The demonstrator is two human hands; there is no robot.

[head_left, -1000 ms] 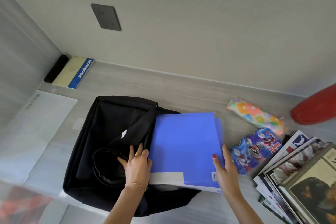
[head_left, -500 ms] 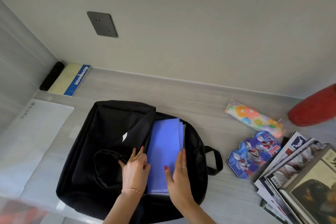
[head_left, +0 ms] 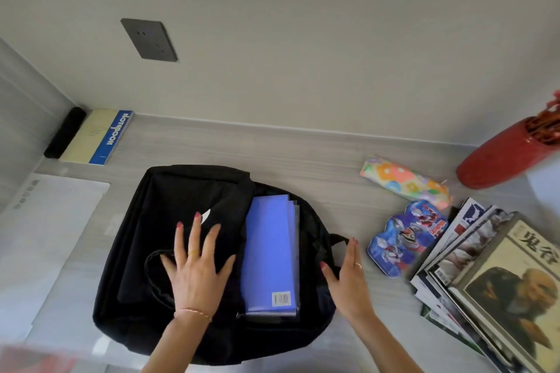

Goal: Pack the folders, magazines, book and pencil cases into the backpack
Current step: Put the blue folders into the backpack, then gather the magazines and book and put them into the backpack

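moved: right hand (head_left: 348, 278) off blue folders (head_left: 269, 251), now by backpack (head_left: 145, 251) edge, open, empty
left hand (head_left: 197, 263): flat, fingers spread on backpack flap
folders: inside backpack
pencil cases (head_left: 406, 233), magazines (head_left: 472, 254): on bench (head_left: 303, 154), right

Black backpack (head_left: 169, 221); blue folders (head_left: 269, 251); flower-patterned pencil case (head_left: 403, 180).

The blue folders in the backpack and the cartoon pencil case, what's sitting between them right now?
In the head view, the right hand, open at the backpack edge beside its black handle loop, lies between the blue folders and cartoon pencil case.
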